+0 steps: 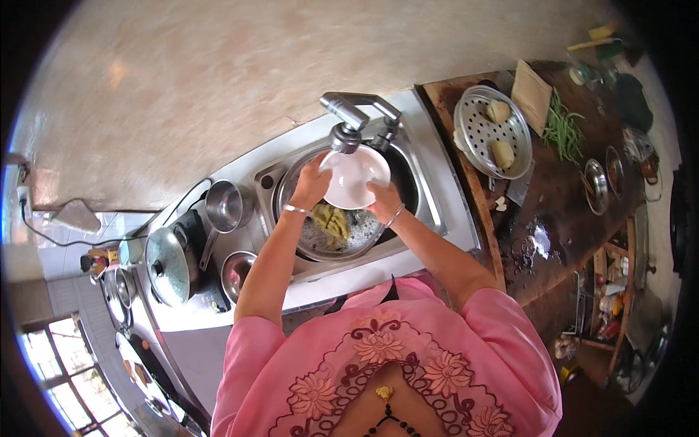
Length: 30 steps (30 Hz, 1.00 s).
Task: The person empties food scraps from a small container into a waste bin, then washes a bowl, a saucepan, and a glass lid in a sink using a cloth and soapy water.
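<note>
Between my two hands I hold a white bowl [354, 177], tilted, just below the spout of a chrome faucet [347, 134]. My left hand [312, 183] grips its left rim, and my right hand [385, 201] grips the lower right rim with the thumb on top. Beneath the bowl, a metal basin [311, 254] of sudsy water sits in the stainless steel sink [431, 210]. A yellow-green cloth [331, 223] lies in the suds. The bowl hides part of the basin. Whether water runs from the spout cannot be made out.
Left of the sink stand a saucepan [224, 206], a metal bowl [236, 273] and a glass-lidded pan [166, 267] on a cooktop. On the wooden counter [568, 202] to the right are a perforated steamer [478, 131] with pale buns, a cleaver [520, 188] and green beans [562, 128].
</note>
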Each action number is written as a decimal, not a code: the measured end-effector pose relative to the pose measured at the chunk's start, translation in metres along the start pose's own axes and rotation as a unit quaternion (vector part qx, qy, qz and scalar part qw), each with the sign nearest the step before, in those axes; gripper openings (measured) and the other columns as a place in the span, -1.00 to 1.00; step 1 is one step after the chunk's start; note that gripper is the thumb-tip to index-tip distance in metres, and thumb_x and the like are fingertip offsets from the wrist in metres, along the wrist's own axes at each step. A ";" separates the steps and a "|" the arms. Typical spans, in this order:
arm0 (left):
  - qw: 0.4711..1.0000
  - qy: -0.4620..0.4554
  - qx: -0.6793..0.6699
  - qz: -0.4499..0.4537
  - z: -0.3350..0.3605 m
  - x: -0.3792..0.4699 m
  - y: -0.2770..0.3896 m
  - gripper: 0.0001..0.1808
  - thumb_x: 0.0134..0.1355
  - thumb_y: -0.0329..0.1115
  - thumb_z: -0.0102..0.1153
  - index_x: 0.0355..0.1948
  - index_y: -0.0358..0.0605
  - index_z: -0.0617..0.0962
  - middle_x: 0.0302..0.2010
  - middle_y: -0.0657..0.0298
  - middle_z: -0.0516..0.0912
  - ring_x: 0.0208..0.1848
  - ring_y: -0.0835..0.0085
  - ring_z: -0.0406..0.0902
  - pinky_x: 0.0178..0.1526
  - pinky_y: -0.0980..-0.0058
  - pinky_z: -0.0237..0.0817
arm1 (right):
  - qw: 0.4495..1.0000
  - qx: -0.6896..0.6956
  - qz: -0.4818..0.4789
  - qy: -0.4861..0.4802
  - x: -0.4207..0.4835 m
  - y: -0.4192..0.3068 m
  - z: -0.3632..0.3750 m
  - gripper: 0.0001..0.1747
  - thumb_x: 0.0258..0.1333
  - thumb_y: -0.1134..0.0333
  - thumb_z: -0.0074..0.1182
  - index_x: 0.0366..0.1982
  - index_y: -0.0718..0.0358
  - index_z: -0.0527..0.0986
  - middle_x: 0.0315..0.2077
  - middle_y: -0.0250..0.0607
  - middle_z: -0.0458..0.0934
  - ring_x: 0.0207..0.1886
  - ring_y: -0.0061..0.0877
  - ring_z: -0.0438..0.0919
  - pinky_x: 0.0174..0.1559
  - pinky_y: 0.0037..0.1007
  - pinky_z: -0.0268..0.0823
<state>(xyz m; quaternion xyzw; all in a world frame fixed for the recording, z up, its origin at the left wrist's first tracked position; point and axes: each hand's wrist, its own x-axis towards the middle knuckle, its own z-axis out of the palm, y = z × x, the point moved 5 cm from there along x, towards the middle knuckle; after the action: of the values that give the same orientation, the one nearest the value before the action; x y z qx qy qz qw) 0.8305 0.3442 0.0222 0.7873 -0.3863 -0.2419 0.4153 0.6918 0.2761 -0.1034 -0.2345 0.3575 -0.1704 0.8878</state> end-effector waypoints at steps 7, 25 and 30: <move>0.829 0.043 -0.476 -0.290 0.033 -0.059 -0.096 -0.54 -0.08 -0.60 -0.03 -0.06 -0.42 0.35 -0.17 0.04 0.49 -0.20 0.13 0.50 -0.19 0.23 0.41 | 0.983 -0.175 -0.012 -0.057 -0.040 -0.012 0.056 -0.21 -0.23 0.50 -0.15 0.17 0.01 0.03 -0.12 -0.15 0.38 -0.27 -0.40 0.51 -0.64 -0.44 0.43; 0.883 -0.058 -0.458 -0.085 0.051 0.023 -0.154 -0.62 0.22 -0.23 -0.30 -0.03 -0.18 0.40 -0.10 0.11 0.48 -0.06 0.28 0.44 -0.01 0.37 0.30 | 0.662 -0.605 -0.406 -0.179 -0.066 -0.070 0.056 0.00 -0.48 0.66 0.08 0.16 -0.06 0.07 0.10 -0.01 0.01 0.17 -0.13 0.12 0.13 -0.32 0.14; 0.988 0.111 -0.085 0.059 0.023 0.003 -0.066 -0.65 -0.01 -0.47 -0.07 -0.12 -0.13 0.47 -0.27 0.11 0.58 -0.24 0.22 0.53 -0.22 0.41 0.35 | 0.733 -0.496 -0.463 -0.049 -0.068 -0.072 0.042 -0.18 -0.28 0.67 -0.11 0.15 0.02 0.11 0.06 0.04 0.16 0.10 -0.19 0.25 0.07 -0.38 0.20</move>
<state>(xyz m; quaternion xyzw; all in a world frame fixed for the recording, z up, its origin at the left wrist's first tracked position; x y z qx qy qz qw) 0.8430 0.3548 -0.0459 0.7468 -0.3622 -0.1600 0.5344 0.6652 0.2601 -0.0005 -0.7861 0.1943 -0.3466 0.4735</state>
